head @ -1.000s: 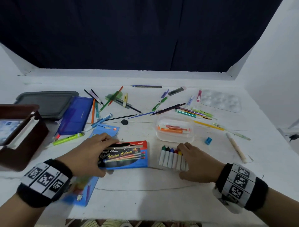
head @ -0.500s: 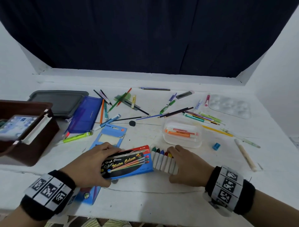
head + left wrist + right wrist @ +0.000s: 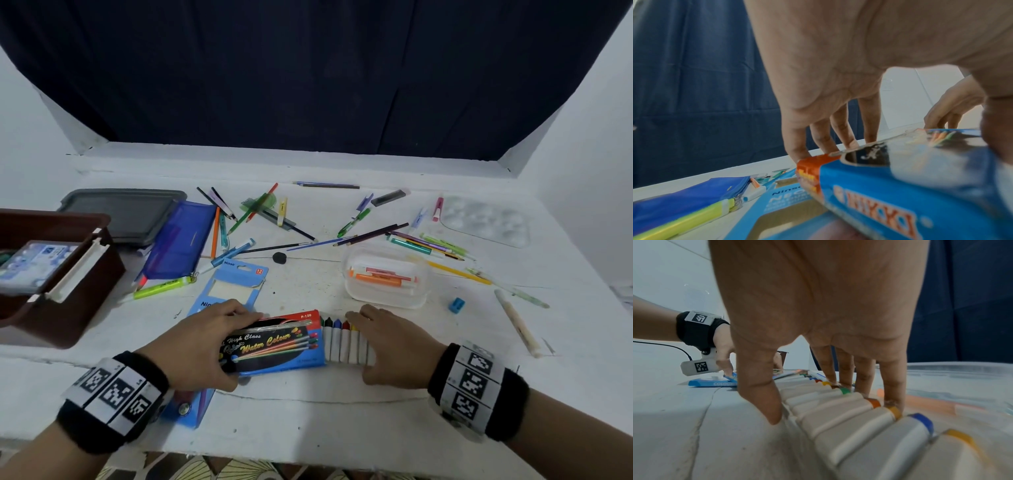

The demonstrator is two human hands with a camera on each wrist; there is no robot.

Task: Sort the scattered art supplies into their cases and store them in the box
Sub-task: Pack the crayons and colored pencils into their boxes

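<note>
A blue and red water colour box [image 3: 274,342] lies at the table's front, and my left hand [image 3: 205,342] grips it, fingers on its far edge and thumb on the near edge. In the left wrist view the box [image 3: 910,186] is tilted under the left hand [image 3: 838,113]. A row of several white paint tubes [image 3: 342,341] with coloured caps butts against the box's right end. My right hand [image 3: 373,342] pinches the row, thumb at the tube bottoms and fingers at the caps. The right wrist view shows the tubes [image 3: 838,410] side by side.
A brown box [image 3: 68,308] stands at the left beside a grey lid [image 3: 126,212] and a blue pouch [image 3: 178,240]. A light blue packet [image 3: 233,287] lies under the left hand. Behind the right hand: a clear tub [image 3: 387,298], a blue sharpener [image 3: 456,305], a palette [image 3: 486,222] and scattered pens.
My right hand has slid the row of tubes to the left until it meets the right end of the water colour box. The left hand keeps its grip on the box.
</note>
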